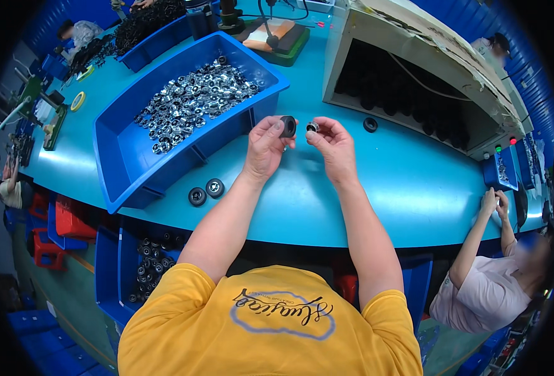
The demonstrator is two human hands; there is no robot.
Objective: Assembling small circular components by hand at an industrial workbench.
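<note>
My left hand point(265, 147) holds a black rubber ring point(287, 126) upright between thumb and fingers. Just to its right, my right hand point(333, 143) pinches a small shiny metal ring point(312, 127), almost touching the black one. Both hands hover above the blue tabletop point(302, 194). To their left stands a large blue bin point(126, 156) filled with several silver metal rings point(192, 100).
Two black rings point(205, 192) lie on the table in front of the bin, and another black ring point(370, 124) lies by a beige machine housing point(414, 69). A blue crate of black rings point(148, 263) sits below the table edge. Another person point(490, 276) works at the right.
</note>
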